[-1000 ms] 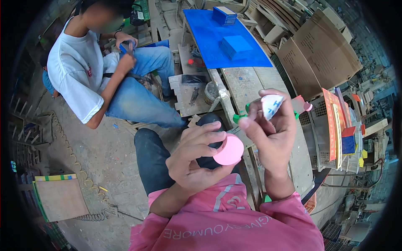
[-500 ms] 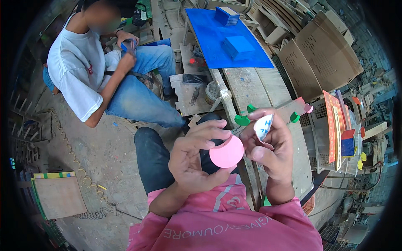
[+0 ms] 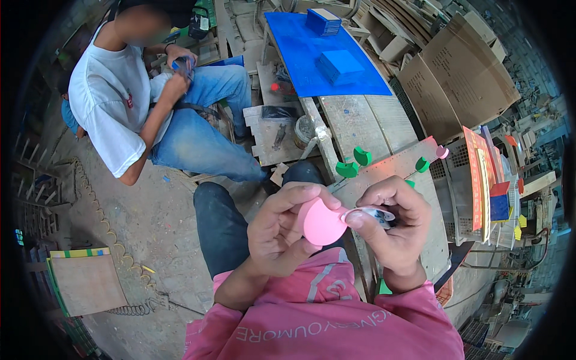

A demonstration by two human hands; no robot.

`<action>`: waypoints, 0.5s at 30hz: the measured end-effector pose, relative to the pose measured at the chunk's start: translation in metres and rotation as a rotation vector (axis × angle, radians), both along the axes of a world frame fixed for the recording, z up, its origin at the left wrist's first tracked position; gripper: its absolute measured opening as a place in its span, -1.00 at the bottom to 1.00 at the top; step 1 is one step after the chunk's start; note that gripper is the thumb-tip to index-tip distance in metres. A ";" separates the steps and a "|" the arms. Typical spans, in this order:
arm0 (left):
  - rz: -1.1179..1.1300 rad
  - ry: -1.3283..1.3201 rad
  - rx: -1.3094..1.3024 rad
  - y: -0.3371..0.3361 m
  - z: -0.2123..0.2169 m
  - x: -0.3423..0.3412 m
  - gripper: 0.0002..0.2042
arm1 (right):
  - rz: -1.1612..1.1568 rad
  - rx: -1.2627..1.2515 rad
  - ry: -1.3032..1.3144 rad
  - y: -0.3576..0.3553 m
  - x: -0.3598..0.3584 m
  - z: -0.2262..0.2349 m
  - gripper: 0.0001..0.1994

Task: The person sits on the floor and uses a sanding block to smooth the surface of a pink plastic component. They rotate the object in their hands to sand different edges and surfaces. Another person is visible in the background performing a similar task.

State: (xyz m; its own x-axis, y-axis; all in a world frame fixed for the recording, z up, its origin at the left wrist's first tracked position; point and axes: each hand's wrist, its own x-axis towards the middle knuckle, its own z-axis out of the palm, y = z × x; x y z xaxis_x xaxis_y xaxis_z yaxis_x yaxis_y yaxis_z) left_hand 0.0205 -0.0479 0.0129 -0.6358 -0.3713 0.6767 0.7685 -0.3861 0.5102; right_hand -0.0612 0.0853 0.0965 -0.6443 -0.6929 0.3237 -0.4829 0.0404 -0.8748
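We are pinching pink disc in left hand over lap; right hand is nipping white sticker at disc edge. Risk, we judge: sticker creasing, landing crooked; disc slipping from fingertip grip.

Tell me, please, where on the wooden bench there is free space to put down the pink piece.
The wooden bench is bare between the blue sheet and the green pieces. Near the hands it is crowded: the left hand and right hand hold the pink piece over it.
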 end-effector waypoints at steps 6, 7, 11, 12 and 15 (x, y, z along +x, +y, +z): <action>0.001 -0.112 -0.003 -0.001 0.001 0.006 -0.36 | -0.009 -0.111 -0.012 -0.008 0.004 -0.003 -0.80; 0.014 -0.122 -0.010 -0.002 0.001 0.006 -0.34 | -0.012 -0.106 -0.013 -0.009 0.005 -0.002 -0.80; 0.058 -0.158 -0.005 -0.002 -0.005 0.006 -0.33 | -0.019 -0.076 -0.004 -0.006 0.003 -0.003 -0.79; 0.064 -0.199 0.028 -0.001 -0.004 0.007 -0.31 | -0.021 -0.068 0.001 -0.004 0.001 -0.004 -0.79; 0.037 -0.235 0.127 0.001 0.002 0.006 -0.29 | -0.126 -0.239 -0.113 -0.006 0.000 0.005 -0.77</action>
